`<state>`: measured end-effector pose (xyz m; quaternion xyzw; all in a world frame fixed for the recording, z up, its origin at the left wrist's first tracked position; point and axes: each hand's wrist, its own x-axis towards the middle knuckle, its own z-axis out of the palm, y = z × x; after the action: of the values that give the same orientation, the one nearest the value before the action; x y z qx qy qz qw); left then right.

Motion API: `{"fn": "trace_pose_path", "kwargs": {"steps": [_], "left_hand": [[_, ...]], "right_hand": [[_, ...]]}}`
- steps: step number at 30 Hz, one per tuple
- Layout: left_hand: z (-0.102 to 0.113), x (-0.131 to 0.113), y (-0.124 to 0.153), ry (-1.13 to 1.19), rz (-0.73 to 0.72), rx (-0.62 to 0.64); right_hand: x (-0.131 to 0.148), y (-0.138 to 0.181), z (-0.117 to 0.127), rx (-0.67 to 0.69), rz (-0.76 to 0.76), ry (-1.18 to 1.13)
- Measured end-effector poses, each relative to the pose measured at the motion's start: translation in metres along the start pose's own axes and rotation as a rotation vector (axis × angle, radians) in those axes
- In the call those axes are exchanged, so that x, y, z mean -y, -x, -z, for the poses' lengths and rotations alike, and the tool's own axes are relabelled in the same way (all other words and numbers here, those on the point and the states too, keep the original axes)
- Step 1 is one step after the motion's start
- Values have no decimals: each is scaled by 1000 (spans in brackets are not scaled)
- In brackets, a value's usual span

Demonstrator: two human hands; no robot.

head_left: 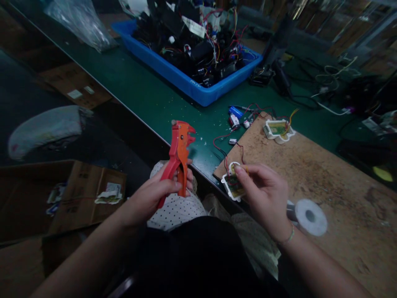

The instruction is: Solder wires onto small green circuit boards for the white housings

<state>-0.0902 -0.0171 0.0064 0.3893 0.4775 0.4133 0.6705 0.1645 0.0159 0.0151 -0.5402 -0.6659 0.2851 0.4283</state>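
My left hand [158, 190] is wrapped round the handles of a red and orange wire stripper [180, 153], its jaws pointing up and to the right. My right hand [263, 194] pinches at the top of a white plastic housing [227, 188] with a circuit board inside, at the board's near corner. A short yellow wire shows by those fingertips, but whether they grip the wire or the housing I cannot tell. Red and black wires [217, 142] run from this housing to small parts on the bench, among them a blue cylinder [235, 111] and a white connector [232, 141].
A second white housing [279, 130] with yellow wires lies on the wooden board [335, 178]. A solder spool [310, 217] sits near my right wrist. Behind, a blue tray [198, 93] is heaped with black parts and wires. Cardboard boxes [83, 198] stand on the left.
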Motion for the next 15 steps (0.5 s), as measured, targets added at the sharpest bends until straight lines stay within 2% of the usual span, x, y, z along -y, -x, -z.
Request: {"fn": "trace_pose_path", "kwargs": {"steps": [5,9,12,15], "left_hand": [[21,-31,-28,-869,-76,-224],[28,-41,-56,-1395,-163,-403],[24,-39,-71,-1588,-212,-538],[8,-36,-70,-1594,-361,-623]], "right_hand": [[-2,0,1,-10,-19,-68],[-8,2,-1,-59,-49,-95],[-10,2,-3,-139,-75,-150],[-13,5,-7,-247,-105,-286]]}}
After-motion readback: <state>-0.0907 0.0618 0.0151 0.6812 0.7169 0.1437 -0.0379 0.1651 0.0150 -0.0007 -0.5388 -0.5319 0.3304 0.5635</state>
